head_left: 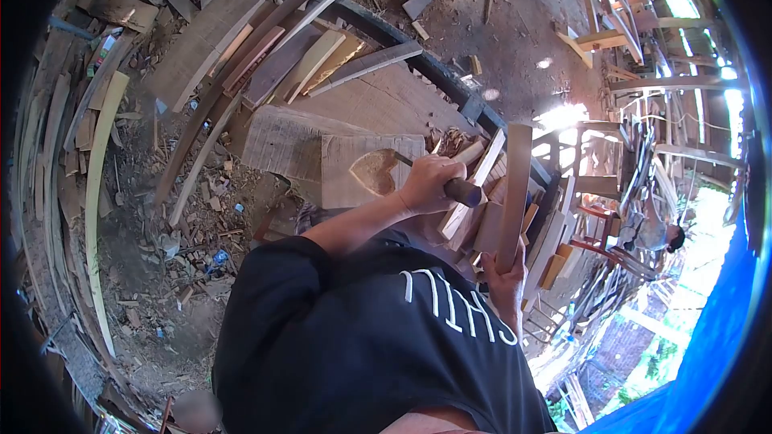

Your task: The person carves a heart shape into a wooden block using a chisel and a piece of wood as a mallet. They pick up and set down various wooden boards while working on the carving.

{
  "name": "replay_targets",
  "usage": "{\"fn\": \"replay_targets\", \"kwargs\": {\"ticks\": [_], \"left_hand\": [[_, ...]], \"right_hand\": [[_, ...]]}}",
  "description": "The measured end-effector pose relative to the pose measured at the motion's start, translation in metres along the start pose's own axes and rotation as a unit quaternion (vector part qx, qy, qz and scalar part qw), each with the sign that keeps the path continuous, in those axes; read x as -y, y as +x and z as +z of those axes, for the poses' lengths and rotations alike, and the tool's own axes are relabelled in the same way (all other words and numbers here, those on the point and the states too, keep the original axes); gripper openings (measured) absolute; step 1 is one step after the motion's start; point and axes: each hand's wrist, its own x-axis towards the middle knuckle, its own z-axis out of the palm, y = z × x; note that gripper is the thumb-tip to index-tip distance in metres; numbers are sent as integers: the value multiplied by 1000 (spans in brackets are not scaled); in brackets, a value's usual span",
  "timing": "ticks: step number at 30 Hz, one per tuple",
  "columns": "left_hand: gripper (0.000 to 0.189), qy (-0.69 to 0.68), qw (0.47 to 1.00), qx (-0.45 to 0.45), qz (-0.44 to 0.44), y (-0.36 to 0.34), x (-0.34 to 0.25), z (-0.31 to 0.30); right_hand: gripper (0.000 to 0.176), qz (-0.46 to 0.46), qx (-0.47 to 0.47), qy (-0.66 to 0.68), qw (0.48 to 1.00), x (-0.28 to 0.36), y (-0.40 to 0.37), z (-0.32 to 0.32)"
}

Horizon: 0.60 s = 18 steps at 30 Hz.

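Observation:
My left hand (433,183) is wrapped around a chisel (463,192); its dark, rounded handle end sticks out of the fist. The thin blade points left to the edge of a heart-shaped hollow (373,172) carved in a pale wooden board (338,194). That board lies on a larger grey plank (277,141). To the right, my right hand (505,275) grips the lower end of a flat wooden bar (515,185). The bar stands raised beside the chisel handle, apart from it.
Loose planks (283,72) are stacked beyond the board. A dark beam (434,72) runs diagonally behind. Wood scraps and chips litter the ground at left. A long yellowish strip (98,209) lies there. Another person (651,233) is far right, near a red wooden frame (596,229).

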Motion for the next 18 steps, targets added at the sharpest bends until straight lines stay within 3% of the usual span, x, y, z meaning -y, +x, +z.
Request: {"fn": "replay_targets", "kwargs": {"ticks": [4, 6, 7, 10, 12, 14, 15, 18], "left_hand": [[25, -13, 998, -54, -26, 0, 2, 0], [25, -15, 996, -76, -38, 1, 2, -1], [25, -18, 994, -91, -54, 2, 2, -1], [24, -36, 988, -122, -84, 6, 4, -2], [24, -51, 984, -138, -97, 7, 4, -4], [22, -58, 983, -143, -97, 8, 3, -4], [22, -58, 983, -145, -97, 6, 3, -5], [23, -42, 984, -136, -106, 2, 5, -7]], "right_hand": [[71, -37, -16, -35, 999, 23, -3, -11], [60, -108, -96, 16, 989, 32, -7, -14], [44, -149, -128, 36, 980, 34, -7, -14], [33, -172, -131, 84, 973, 39, -7, -18], [41, -178, -113, 58, 976, 22, -3, -10], [55, -154, -43, -65, 985, 25, 9, 2], [64, -89, 59, -112, 988, 41, 12, -4], [63, -20, 16, -94, 995, 34, 11, -5]]}}
